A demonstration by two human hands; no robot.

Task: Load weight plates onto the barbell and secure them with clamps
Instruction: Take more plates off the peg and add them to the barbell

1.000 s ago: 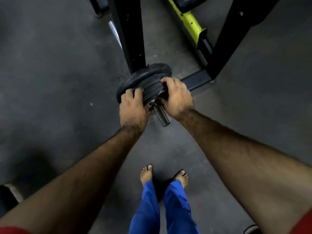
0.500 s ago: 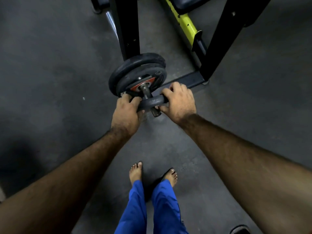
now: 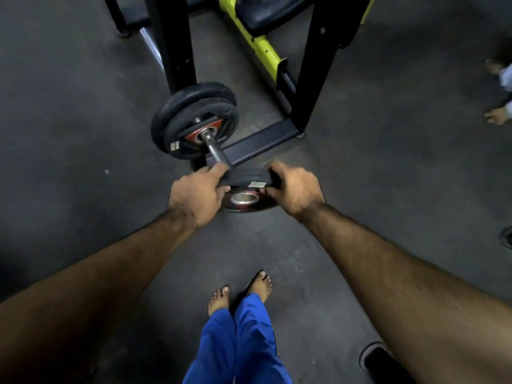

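A small plate is gripped at opposite rim edges by the left hand and right hand, just off the bar end; if tilted, its bore could jam or slip toward the feet.

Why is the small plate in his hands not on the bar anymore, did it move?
Yes. The small plate slid off the bar's end toward the person, away from the two plates on it. Left hand and right hand grip it.
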